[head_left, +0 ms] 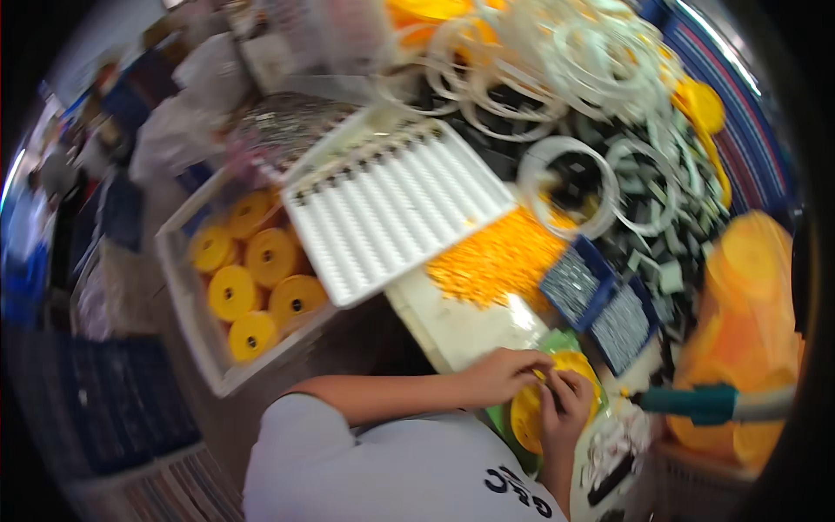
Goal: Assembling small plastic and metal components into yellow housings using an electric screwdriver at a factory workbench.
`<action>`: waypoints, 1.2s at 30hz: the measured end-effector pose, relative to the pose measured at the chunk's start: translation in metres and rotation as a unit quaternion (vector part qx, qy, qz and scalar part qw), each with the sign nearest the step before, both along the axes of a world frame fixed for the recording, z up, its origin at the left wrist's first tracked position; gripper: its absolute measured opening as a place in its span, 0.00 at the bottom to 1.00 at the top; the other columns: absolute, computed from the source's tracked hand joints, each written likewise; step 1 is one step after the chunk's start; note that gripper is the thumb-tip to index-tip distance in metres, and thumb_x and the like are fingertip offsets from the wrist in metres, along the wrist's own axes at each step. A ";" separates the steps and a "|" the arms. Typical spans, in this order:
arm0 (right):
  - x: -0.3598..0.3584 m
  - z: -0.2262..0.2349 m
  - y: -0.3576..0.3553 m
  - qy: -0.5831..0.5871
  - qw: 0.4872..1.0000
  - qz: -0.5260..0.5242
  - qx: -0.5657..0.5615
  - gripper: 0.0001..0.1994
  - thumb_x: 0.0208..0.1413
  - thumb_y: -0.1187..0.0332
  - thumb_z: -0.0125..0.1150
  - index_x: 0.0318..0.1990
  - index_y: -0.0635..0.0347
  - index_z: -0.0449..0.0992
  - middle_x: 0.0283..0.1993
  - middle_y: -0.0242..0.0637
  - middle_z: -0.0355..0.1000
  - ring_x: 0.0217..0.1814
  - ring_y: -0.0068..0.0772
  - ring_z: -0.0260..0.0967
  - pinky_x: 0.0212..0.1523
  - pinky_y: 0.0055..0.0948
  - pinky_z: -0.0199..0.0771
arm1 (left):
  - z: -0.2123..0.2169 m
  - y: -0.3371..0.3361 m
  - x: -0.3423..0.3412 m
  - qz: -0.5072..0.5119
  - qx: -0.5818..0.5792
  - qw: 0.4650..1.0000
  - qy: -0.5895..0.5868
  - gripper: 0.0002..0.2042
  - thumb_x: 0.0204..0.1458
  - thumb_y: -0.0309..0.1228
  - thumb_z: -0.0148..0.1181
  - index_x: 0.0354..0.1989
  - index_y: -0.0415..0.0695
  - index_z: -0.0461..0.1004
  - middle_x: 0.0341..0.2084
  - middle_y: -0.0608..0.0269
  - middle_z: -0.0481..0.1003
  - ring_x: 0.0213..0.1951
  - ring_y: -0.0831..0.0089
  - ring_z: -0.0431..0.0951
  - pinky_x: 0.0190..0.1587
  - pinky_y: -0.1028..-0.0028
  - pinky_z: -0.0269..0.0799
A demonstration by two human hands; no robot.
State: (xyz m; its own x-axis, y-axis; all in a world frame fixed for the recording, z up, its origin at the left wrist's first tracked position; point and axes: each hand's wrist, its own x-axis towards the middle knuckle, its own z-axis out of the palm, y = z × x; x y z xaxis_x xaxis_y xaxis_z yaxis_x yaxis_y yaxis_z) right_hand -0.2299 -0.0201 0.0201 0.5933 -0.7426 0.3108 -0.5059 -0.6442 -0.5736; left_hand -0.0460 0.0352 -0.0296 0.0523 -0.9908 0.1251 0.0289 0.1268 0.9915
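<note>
My left hand point(503, 376) and my right hand point(567, 405) meet over a round yellow plastic part point(527, 421) near the table's front edge. Both sets of fingers are drawn together in a pinch, and whatever small piece lies between them is hidden. More yellow shows just beyond the fingers. Under the yellow part lies a sheet of green plastic point(498, 421). Just past my hands are two small blue trays, one of small grey metal pieces point(572, 280) and one of shiny metal pieces point(623, 329).
Orange pieces point(500, 257) lie heaped beside a tilted white ribbed tray point(400, 204). A crate point(187, 322) of yellow spools stands left. White rings point(570, 187) and dark and pale pieces cover the back. A teal-handled tool point(687, 403) and bagged orange parts point(739, 296) are right.
</note>
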 end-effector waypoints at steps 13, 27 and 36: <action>0.013 0.014 -0.003 0.032 0.997 0.045 -0.058 0.16 0.49 0.67 0.73 0.46 0.57 0.81 0.47 0.38 0.79 0.52 0.45 0.75 0.60 0.48 0.68 | 0.018 0.000 0.020 -0.002 0.034 0.995 -0.096 0.10 0.60 0.24 0.64 0.49 0.36 0.80 0.35 0.57 0.83 0.33 0.70 0.84 0.38 0.71 0.79; 0.022 0.000 -0.016 0.072 0.994 -0.012 -0.083 0.16 0.47 0.65 0.75 0.43 0.58 0.80 0.48 0.39 0.78 0.55 0.47 0.72 0.60 0.46 0.68 | 0.006 -0.015 0.017 0.011 0.137 0.991 -0.003 0.13 0.68 0.24 0.53 0.57 0.36 0.76 0.45 0.60 0.81 0.46 0.77 0.81 0.45 0.76 0.78; 0.001 0.006 -0.018 0.012 0.997 0.050 0.057 0.20 0.48 0.64 0.75 0.48 0.58 0.81 0.51 0.41 0.77 0.57 0.49 0.72 0.60 0.46 0.70 | 0.012 -0.018 0.018 -0.030 0.131 0.981 -0.138 0.18 0.58 0.19 0.62 0.58 0.38 0.74 0.46 0.61 0.78 0.41 0.79 0.79 0.39 0.80 0.74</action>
